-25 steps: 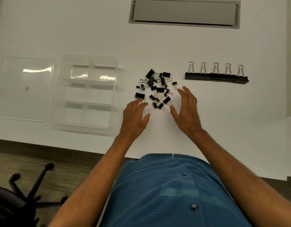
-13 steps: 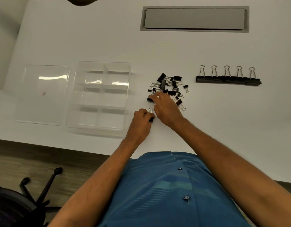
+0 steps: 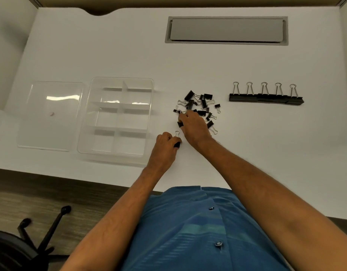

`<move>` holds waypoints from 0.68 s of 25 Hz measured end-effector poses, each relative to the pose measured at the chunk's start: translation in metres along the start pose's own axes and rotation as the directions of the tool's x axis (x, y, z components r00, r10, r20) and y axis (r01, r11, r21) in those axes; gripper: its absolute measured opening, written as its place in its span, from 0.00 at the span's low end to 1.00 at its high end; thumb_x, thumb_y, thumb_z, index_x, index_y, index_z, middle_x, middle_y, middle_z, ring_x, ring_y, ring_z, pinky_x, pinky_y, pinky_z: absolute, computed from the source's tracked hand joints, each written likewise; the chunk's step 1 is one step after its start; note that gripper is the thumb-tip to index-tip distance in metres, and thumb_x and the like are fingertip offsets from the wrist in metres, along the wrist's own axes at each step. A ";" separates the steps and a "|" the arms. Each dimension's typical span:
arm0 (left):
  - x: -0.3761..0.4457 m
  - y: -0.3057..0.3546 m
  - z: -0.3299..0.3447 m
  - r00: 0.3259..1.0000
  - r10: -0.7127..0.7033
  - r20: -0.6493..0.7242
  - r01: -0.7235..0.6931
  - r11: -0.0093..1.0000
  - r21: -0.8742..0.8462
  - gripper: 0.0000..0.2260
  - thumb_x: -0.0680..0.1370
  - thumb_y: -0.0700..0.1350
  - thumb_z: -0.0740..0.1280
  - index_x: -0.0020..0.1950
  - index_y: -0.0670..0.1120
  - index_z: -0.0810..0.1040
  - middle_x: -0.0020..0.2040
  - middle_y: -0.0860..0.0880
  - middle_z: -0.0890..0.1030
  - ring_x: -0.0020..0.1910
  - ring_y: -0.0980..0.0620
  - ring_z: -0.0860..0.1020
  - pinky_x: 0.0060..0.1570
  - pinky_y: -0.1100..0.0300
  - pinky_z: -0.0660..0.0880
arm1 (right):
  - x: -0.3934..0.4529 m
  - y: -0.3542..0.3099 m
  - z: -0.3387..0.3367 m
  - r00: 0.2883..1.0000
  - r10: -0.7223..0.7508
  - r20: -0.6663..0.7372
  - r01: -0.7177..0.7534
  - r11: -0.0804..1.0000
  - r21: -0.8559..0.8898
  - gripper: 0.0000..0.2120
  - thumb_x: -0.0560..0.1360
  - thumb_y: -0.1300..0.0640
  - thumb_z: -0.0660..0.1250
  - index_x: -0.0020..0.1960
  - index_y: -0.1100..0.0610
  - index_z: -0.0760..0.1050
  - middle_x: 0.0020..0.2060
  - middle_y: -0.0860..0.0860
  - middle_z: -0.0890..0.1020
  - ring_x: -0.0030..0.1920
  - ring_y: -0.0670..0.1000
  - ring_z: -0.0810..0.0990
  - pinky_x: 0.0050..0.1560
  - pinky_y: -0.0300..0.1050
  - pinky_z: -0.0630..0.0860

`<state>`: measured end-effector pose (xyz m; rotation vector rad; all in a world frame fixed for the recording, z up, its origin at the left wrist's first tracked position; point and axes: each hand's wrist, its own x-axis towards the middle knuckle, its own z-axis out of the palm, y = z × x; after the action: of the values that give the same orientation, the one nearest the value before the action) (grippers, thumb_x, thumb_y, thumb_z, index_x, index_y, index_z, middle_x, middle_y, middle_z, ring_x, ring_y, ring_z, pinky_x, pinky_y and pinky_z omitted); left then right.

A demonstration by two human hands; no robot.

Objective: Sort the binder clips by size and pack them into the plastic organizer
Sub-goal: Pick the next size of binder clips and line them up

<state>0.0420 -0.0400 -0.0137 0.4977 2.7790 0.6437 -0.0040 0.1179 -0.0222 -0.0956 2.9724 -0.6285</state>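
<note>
**Hands at clip pile, organizer bare**

Head view: white table (image 3: 129,55) seen from above, person in blue shirt (image 3: 198,231) at its near edge. Left hand (image 3: 164,147) curled, pinching a small binder clip (image 3: 176,142) between thumb and fingers, black body at the fingertips, wire loop sticking up toward the far edge. Right hand (image 3: 194,128) just beside it, fingers bent down onto the near-left part of the loose clip pile (image 3: 200,106), a black clip (image 3: 180,124) at its fingertips; cannot tell if it is gripped or only touched. Pile sits mid-table, mixed small and medium clips, tangled. Five large clips (image 3: 266,98) stand in a row toward the right edge, well apart from the pile, handles pointing to the far edge. Clear plastic organizer (image 3: 84,133) left of the hands, near the near edge, six compartments, no clips visible inside. Clear lid (image 3: 51,116) lies flat just beside it, toward the left edge, a small reddish speck on it. Grey cable hatch (image 3: 226,30) near the far edge. Chair base (image 3: 41,237) on the floor, lower left.
</note>
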 end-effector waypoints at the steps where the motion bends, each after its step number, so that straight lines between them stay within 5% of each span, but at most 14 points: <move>1: 0.000 0.001 -0.001 1.000 0.001 0.001 -0.001 1.000 0.001 0.11 0.80 0.40 0.68 0.61 0.44 0.81 0.53 0.42 0.77 0.53 0.45 0.73 0.49 0.58 0.73 | 0.002 0.001 -0.002 1.000 0.024 0.012 -0.025 0.999 0.024 0.13 0.73 0.67 0.72 0.55 0.58 0.76 0.51 0.57 0.77 0.49 0.56 0.76 0.44 0.47 0.73; 5: 0.000 0.003 -0.002 1.000 -0.013 -0.008 0.013 1.000 -0.014 0.11 0.80 0.40 0.67 0.61 0.44 0.81 0.53 0.42 0.77 0.52 0.45 0.73 0.51 0.56 0.74 | 0.003 0.008 -0.016 0.998 -0.034 0.056 0.030 0.997 0.070 0.10 0.75 0.65 0.70 0.55 0.58 0.75 0.51 0.56 0.76 0.51 0.56 0.75 0.48 0.50 0.74; 9: -0.002 0.008 -0.006 0.998 -0.038 -0.049 0.035 0.997 -0.065 0.13 0.79 0.38 0.68 0.63 0.46 0.80 0.54 0.44 0.77 0.54 0.48 0.73 0.55 0.62 0.69 | -0.022 0.032 -0.041 0.999 -0.041 0.003 0.038 0.953 0.299 0.09 0.74 0.64 0.71 0.53 0.57 0.75 0.51 0.53 0.74 0.51 0.50 0.70 0.50 0.46 0.72; 17: 0.043 0.103 0.009 0.999 0.047 -0.022 -0.050 0.976 -0.213 0.15 0.78 0.40 0.69 0.64 0.47 0.80 0.52 0.48 0.75 0.54 0.52 0.72 0.53 0.68 0.69 | -0.081 0.154 -0.083 0.977 0.208 -0.051 -0.171 0.900 0.402 0.08 0.77 0.60 0.70 0.53 0.52 0.74 0.52 0.50 0.73 0.53 0.51 0.73 0.54 0.49 0.76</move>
<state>0.0337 0.0668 0.0194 0.5176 2.6776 0.9485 0.0607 0.2981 -0.0022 0.2596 2.8177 -1.2162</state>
